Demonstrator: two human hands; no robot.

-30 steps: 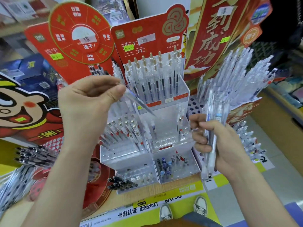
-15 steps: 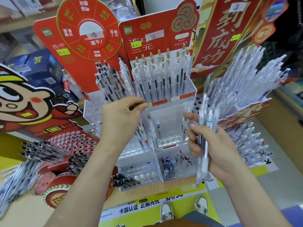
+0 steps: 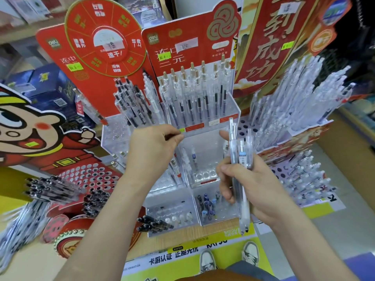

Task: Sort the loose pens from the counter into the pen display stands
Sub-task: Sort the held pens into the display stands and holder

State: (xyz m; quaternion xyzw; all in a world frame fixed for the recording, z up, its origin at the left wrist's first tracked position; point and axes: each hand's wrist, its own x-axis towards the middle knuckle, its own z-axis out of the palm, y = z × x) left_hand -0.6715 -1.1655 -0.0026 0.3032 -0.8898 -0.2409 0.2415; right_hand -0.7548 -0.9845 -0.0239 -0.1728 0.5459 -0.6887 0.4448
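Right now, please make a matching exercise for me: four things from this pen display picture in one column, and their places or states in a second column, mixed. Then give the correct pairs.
Column 1
1. bundle of clear plastic pens
2. gold-capped clear pens
3. loose black pens
4. left hand

Column 2
A. lying flat on the counter in front of the clear acrylic stand
B. standing upright in the top tier of the stand
C. gripped in the right hand
D. fingers pinched together just below the top tier

Pairs: 1-C, 2-B, 3-A, 4-D
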